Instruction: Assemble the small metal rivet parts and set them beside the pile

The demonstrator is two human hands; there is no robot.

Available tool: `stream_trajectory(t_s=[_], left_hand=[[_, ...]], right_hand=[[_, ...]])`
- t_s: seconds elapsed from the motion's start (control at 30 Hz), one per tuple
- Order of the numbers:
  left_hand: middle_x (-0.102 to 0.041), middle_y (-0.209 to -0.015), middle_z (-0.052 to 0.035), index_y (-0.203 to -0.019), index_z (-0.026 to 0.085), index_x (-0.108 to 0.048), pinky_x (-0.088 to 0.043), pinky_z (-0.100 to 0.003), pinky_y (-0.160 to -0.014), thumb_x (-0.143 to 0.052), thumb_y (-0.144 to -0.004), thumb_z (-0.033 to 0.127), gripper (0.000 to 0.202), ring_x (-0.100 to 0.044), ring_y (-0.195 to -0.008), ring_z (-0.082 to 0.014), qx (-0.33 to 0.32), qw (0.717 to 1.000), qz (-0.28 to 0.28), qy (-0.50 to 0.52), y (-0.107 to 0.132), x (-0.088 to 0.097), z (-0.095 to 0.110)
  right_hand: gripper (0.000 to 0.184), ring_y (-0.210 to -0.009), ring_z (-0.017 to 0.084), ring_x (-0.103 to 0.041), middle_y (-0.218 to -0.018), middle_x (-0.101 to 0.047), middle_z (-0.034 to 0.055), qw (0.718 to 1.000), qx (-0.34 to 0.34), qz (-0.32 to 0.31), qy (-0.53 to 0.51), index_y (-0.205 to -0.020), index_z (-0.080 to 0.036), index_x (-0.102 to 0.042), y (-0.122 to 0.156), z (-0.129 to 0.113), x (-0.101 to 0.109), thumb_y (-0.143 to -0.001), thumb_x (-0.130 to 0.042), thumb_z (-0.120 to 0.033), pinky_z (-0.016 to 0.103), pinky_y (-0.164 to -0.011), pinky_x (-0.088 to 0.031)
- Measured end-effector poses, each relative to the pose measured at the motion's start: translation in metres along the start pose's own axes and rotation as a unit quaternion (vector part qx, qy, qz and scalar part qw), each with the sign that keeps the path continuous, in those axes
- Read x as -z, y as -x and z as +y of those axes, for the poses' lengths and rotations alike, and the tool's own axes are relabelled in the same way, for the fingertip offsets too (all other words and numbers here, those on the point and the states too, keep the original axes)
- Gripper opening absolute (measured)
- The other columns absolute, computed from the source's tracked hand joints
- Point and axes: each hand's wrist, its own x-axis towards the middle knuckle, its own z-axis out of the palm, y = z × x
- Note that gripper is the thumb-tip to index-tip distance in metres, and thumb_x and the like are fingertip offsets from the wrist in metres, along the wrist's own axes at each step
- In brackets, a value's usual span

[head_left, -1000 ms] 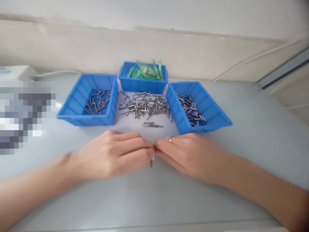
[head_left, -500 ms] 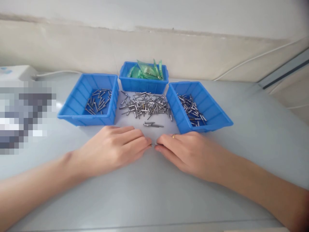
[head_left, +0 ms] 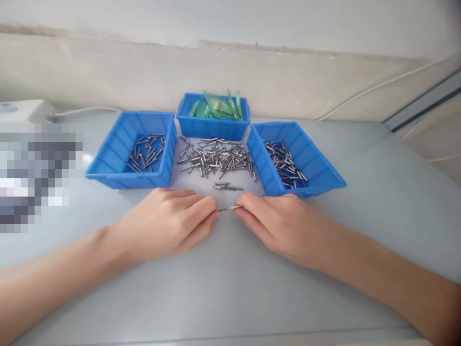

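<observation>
Between my two hands a slim metal pin (head_left: 229, 208), thin on the left and thicker toward the right, lies roughly level. My left hand (head_left: 183, 218) pinches its thin left end with thumb and forefinger. The thicker right end is pinched by my right hand (head_left: 275, 218), which wears a ring. Fingertips hide both ends of the pin. Just beyond the hands a few similar pins (head_left: 227, 186) lie together on the grey table (head_left: 230, 288). Farther back spreads a loose pile of metal pins (head_left: 219, 157).
A blue bin (head_left: 127, 180) at left and another blue bin (head_left: 268, 158) at right hold metal pins. Behind the pile, a third blue bin (head_left: 212, 129) contains green plastic packets (head_left: 219, 105). A wall (head_left: 108, 72) rises at the back; a white cable (head_left: 374, 91) runs along it.
My left hand has drawn slightly left, and more of the pin shows between the fingertips. Both hands keep their pinch. The bins and pile look the same.
</observation>
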Motion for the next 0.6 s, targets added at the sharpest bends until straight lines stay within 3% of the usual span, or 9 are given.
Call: stream_trajectory(t_s=[0.27, 0.47, 0.6], left_hand=[[-0.048, -0.058, 0.0052, -0.077, 0.018, -0.049, -0.030, -0.026, -0.050, -0.040, -0.099, 0.024, 0.025, -0.048, -0.050, -0.0106, 0.005, 1.000, -0.004, -0.014, 0.0008, 0.0012, 0.0007], [-0.048, -0.056, 0.0040, -0.076, 0.017, -0.050, -0.030, -0.027, -0.050, -0.039, -0.099, 0.022, 0.026, -0.047, -0.048, -0.0112, -0.006, 1.000, 0.008, -0.017, -0.0002, -0.0026, -0.0021], [-0.047, -0.055, 0.0038, -0.075, 0.017, -0.050, -0.029, -0.026, -0.048, -0.038, -0.099, 0.020, 0.026, -0.047, -0.046, -0.0114, -0.002, 1.000, 0.002, -0.023, -0.0007, -0.0030, -0.0026]], right_hand=[[0.023, -0.041, 0.011, -0.047, -0.053, -0.049, -0.0048, 0.999, -0.008, -0.028, -0.021, -0.080, -0.017, -0.052, 0.0005, -0.0012, 0.0032, -0.099, -0.041, -0.021, 0.025, -0.041, -0.023], [0.023, -0.044, 0.015, -0.058, -0.057, -0.059, -0.0024, 0.999, -0.029, -0.008, -0.032, -0.106, -0.013, -0.055, -0.0005, -0.0015, 0.0040, -0.101, -0.036, -0.024, 0.024, -0.037, -0.023], [0.022, -0.042, 0.014, -0.058, -0.055, -0.058, -0.0030, 1.000, -0.022, -0.003, -0.021, -0.104, -0.013, -0.055, 0.0006, -0.0020, 0.0040, -0.101, -0.036, -0.022, 0.024, -0.037, -0.022]])
